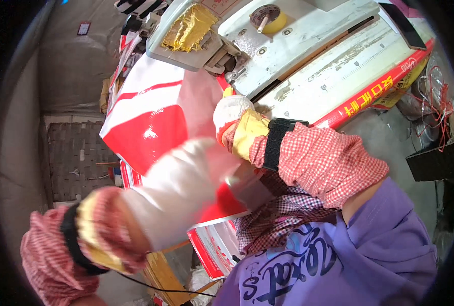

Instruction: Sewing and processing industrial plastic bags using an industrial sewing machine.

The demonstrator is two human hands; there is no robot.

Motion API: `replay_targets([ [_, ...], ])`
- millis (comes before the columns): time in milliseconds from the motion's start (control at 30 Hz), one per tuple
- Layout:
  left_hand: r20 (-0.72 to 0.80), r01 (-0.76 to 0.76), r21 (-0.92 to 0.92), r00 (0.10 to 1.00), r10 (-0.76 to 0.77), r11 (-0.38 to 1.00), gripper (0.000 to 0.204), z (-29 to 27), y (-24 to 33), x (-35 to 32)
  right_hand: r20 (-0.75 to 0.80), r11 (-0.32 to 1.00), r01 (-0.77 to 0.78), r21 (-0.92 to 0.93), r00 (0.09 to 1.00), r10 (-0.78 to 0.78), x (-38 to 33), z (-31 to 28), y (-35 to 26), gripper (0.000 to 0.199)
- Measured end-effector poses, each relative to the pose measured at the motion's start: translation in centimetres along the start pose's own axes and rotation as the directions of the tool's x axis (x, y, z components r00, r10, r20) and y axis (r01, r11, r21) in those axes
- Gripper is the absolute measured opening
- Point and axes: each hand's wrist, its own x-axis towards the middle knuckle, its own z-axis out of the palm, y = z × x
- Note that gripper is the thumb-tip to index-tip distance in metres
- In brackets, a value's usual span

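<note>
Big red-and-white printed woven sack sheets (153,127) hang from the front of a sewing machine (252,61) and slope down toward my lap. My right hand (233,113), in a white glove, is at the machine bed's edge; its fingers look curled on the sheet's edge, their tips partly hidden. My left hand (204,163), in a long white glove, passes over the sheet in front of me. Motion smears it, so its fingers cannot be made out. Checked red sleeve covers with black straps are on both forearms.
A yellow tape roll (275,23) with a white stick in it lies on the machine. A dark phone (403,25) rests at the table's far right, beyond the red-and-yellow edge strip (375,92). Red strings (444,104) tangle at the right. A wooden stool (163,278) stands below.
</note>
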Motion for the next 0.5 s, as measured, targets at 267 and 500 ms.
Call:
replay_targets([
  [267,-0.057,0.01,-0.212,0.998,-0.023,0.977,0.025,-4.7,-8.0,3.2,0.146,-0.218,0.005,-0.976,0.759,-0.635,0.6,6.1,-7.8,0.021],
  [500,0.189,0.054,-0.057,0.981,-0.042,0.997,0.015,-4.5,-5.0,0.5,-0.188,0.454,0.021,-0.891,0.893,-0.41,-2.2,5.5,-5.8,0.02],
])
